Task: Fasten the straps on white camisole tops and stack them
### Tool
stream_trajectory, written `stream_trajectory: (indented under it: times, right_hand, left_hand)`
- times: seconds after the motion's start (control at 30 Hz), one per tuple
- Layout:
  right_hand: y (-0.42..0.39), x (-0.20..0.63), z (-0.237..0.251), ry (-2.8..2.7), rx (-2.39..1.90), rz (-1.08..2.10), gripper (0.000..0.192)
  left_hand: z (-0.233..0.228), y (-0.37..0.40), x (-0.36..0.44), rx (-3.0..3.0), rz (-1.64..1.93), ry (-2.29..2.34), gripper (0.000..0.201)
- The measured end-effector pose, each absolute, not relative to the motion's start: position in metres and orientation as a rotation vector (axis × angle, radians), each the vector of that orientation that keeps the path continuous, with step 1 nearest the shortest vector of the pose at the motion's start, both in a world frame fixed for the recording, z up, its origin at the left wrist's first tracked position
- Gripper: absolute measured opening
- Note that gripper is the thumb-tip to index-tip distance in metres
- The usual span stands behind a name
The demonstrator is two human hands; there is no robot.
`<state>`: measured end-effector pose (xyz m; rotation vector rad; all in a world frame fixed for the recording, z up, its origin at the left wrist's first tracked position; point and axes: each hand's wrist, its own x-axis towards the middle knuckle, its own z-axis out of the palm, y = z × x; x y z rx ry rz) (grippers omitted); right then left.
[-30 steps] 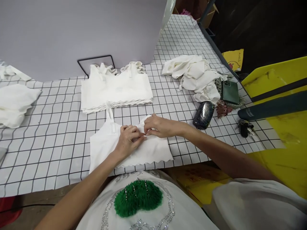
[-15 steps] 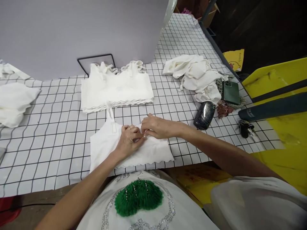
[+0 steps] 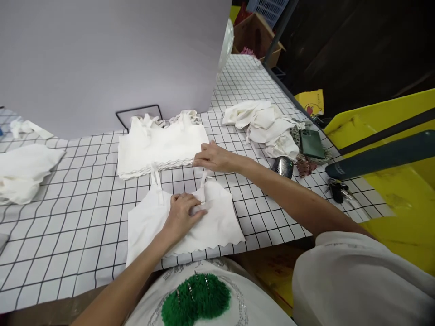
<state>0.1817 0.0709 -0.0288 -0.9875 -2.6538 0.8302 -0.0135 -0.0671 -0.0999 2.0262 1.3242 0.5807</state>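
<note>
- Covering most of the view is the table [image 3: 68, 235], w/ white sheet printed in black grid; a big grey board [image 3: 102, 54] stands at the far side.
- On the right a yellow bin [image 3: 384, 136] w/ a dark bar across it, next to the table edge.
- The white camisole top [image 3: 217, 222] lies flat at the near edge of the table, straight in front of the person, scalloped hem toward the body, two straps pointing away.
- Behind it, a neat stack of folded tops [image 3: 159, 145], just beside the strap ends.
- A loose pile of white garments [image 3: 261, 124] on the right far part; another white pile [image 3: 23, 172] at the left edge.
- Left hand [image 3: 181, 215] lies on the middle of the camisole top, fingers bent and pressing the cloth down near the base of the right strap; if it pinches the cloth, cannot tell.
- Right hand [image 3: 212, 157] is farther away, at the corner of the stack, fingers closed in a pinch on the end of the right strap [image 3: 203, 183], which runs straight from the hand to the top.
- Small things at the right: green phone [image 3: 311, 144], dark shiny case [image 3: 282, 166], keys [image 3: 336, 190].
</note>
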Motion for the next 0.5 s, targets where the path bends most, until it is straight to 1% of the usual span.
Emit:
stream_trajectory:
  times: [0.07, 0.17, 0.23, 0.37, 0.43, 0.5]
  right_hand:
    - [0.083, 0.181, -0.024, -2.676, -0.991, 0.688, 0.044]
    - [0.093, 0.179, -0.025, -2.683, -0.996, 0.502, 0.041]
    - [0.096, 0.180, -0.030, -2.672, -1.031, 0.439, 0.040]
    - [0.096, 0.185, -0.041, -2.641, -1.152, 0.452, 0.039]
    - [0.092, 0.190, -0.047, -2.593, -1.191, 0.523, 0.037]
    - [0.084, 0.195, -0.052, -2.512, -1.181, 0.584, 0.034]
  left_hand:
    - [-0.102, -0.069, -0.013, 2.064, 0.592, 1.343, 0.008]
    - [-0.105, -0.070, -0.014, 2.112, 0.616, 1.354, 0.008]
    - [-0.109, -0.070, -0.014, 2.133, 0.625, 1.366, 0.011]
    - [-0.105, -0.070, -0.014, 2.120, 0.664, 1.401, 0.018]
    - [-0.088, -0.073, -0.014, 2.057, 0.754, 1.396, 0.022]
    - [-0.058, -0.082, -0.015, 1.932, 0.847, 1.289, 0.021]
